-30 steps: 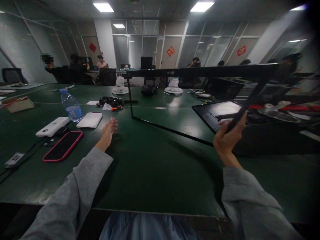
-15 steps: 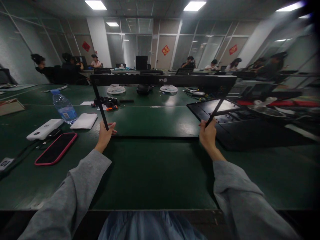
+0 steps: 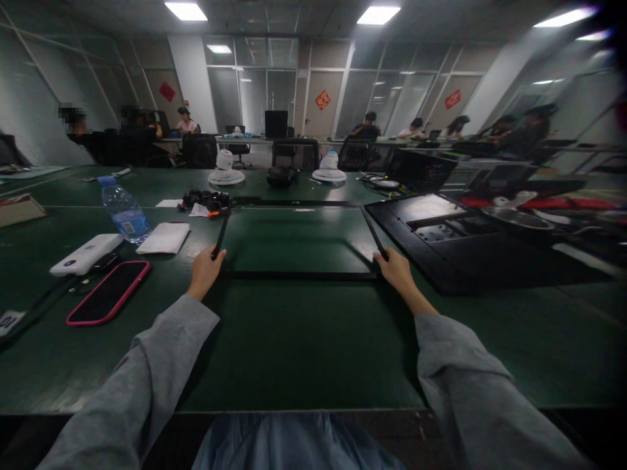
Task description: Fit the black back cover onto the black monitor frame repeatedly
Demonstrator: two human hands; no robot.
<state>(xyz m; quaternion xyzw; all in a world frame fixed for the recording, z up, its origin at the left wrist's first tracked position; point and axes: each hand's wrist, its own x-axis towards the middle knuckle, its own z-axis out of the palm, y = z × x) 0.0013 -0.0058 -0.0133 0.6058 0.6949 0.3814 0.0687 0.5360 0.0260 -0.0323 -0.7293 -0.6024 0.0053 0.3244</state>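
Observation:
A thin black rectangular monitor bezel frame [image 3: 298,275] lies almost flat on the green table [image 3: 294,339] in front of me. My left hand [image 3: 204,271] is closed on the frame's left side bar. My right hand [image 3: 396,269] is closed on its right side bar. Both arms are in grey sleeves. The far bar of the frame rests near the table's middle seam.
A black monitor back panel [image 3: 441,238] lies to the right of the frame. On the left are a pink-cased phone [image 3: 108,291], a white power bank [image 3: 85,254], a white cloth [image 3: 164,237] and a water bottle [image 3: 122,210]. Small fans and black tools sit farther back. Other people sit at distant desks.
The frame went from held up by my right hand alone, to gripped upright by both hands, to lowered nearly flat on the table. My left hand took hold of its left bar.

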